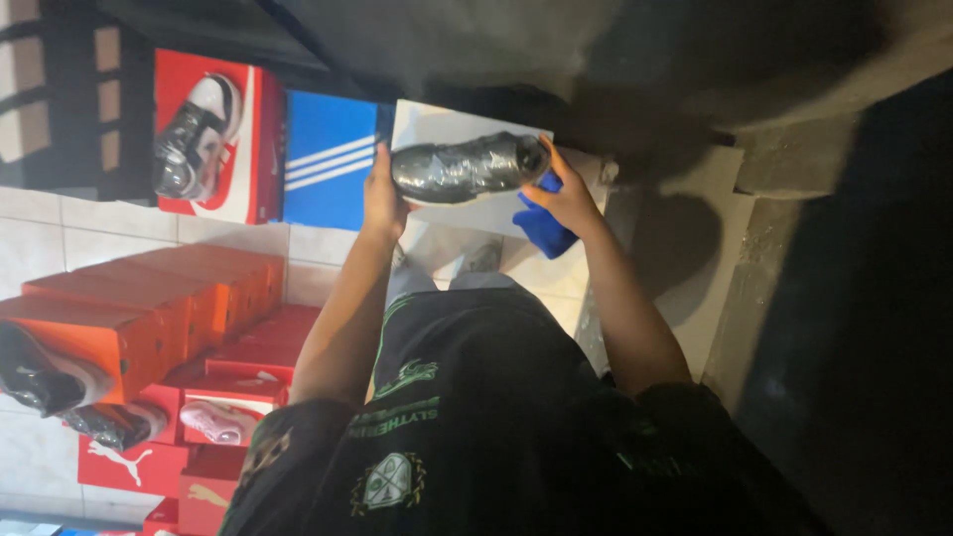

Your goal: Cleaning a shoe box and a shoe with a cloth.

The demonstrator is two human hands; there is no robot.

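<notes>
- Plastic-wrapped sneaker (467, 167) spans between both hands, over a white box (437, 124).
- Left hand (382, 199) grips its toe; right hand (568, 199) clasps the heel, over a blue cloth (544, 230).
- Likely light, film slippery; hold at both ends.

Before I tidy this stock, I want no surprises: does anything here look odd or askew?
Nothing looks damaged or spilled. The plastic-wrapped shoe is held level between the left hand and right hand; the right also holds a blue cloth. The orange shoeboxes are loosely stacked.
</notes>
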